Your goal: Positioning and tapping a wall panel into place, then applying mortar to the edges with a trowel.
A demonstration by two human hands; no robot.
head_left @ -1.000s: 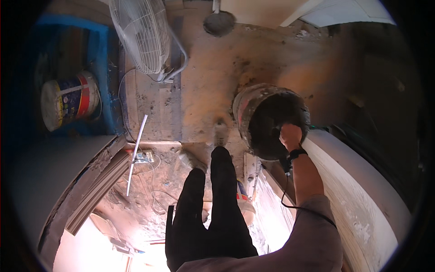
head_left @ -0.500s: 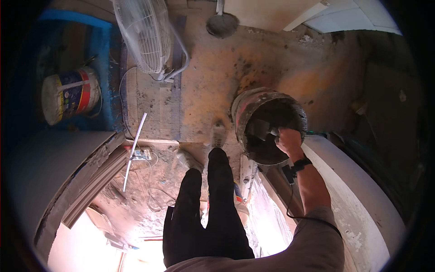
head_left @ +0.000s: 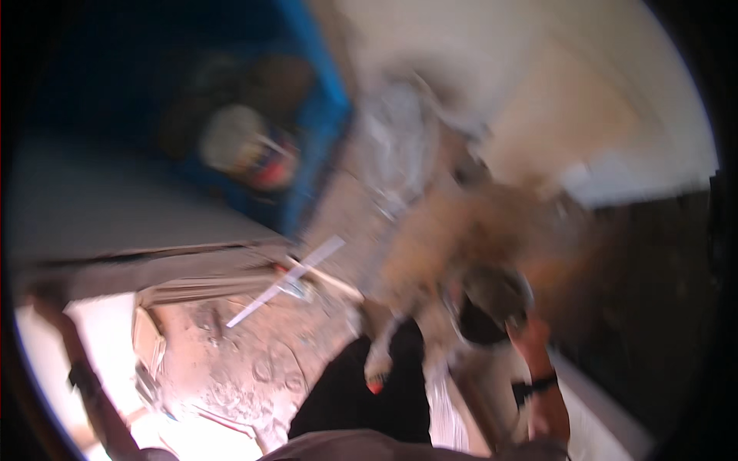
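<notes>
The right hand (head_left: 516,326) reaches the dark bucket (head_left: 492,303) (very blurred); its fingers' grip I cannot tell.

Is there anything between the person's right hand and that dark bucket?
Nothing visible stands between them. The right hand is already at the rim of the bucket, though the picture is too blurred to show whether the fingers grip it.

Heavy motion blur throughout; no edge sharp. Strong glare lower left, floor (head_left: 231,384) washed out pink-white. Upper left dim, blue-shadowed. Right side falls to dark shadow. Fisheye bending and black vignette at rim.
</notes>
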